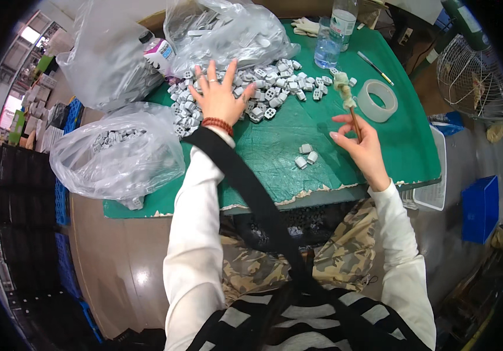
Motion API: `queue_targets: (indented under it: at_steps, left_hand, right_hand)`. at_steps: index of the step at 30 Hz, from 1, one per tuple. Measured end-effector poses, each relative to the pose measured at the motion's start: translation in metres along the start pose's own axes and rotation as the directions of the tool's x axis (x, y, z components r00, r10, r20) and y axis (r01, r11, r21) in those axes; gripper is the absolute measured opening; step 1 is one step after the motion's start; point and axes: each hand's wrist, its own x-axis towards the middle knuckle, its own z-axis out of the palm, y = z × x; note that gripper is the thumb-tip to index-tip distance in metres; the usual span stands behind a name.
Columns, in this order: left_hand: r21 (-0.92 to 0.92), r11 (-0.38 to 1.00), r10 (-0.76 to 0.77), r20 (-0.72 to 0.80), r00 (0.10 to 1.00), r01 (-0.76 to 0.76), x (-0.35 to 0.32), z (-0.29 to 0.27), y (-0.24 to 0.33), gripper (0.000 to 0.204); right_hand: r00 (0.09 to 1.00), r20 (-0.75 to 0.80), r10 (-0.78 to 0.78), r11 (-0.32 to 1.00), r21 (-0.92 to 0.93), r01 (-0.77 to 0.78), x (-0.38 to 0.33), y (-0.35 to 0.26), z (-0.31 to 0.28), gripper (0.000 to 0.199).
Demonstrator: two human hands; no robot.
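My left hand lies with spread fingers on a pile of small grey plastic parts; nothing is gripped in it. To the right, my right hand pinches a thin brown stick. Pale, lumpy wrapping, perhaps cloth, covers the stick's upper end, which is raised over the green tabletop. Several of the same grey parts sit apart from the pile, between my hands and closer to the front edge.
Clear plastic bags of grey parts stand along the left and back. A purple-and-white bottle is among them. Toward the back right are a water bottle, a clear cup, a pen and a tape roll. A wire-caged fan stands beyond.
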Motion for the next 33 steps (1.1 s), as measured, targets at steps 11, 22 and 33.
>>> queue_targets:
  at_steps: [11, 22, 33]
  left_hand:
    - [0.126, 0.991, -0.074, 0.319, 0.945, 0.035, -0.084, -0.036, 0.030, 0.084]
    - [0.086, 0.993, 0.037, 0.405, 0.913, -0.078, -0.074, -0.016, 0.034, 0.083]
    - [-0.407, 0.849, 0.448, 0.215, 0.868, -0.338, -0.086, -0.040, 0.053, 0.031]
  right_hand:
    - [0.999, 0.028, 0.039, 0.997, -0.066, -0.037, -0.018, 0.036, 0.001, 0.031]
    - [0.990, 0.140, -0.024, 0.951, -0.302, 0.066, -0.019, 0.021, 0.053, 0.024]
    - [0.986, 0.165, -0.006, 0.936, -0.347, 0.064, -0.031, 0.009, 0.039, 0.051]
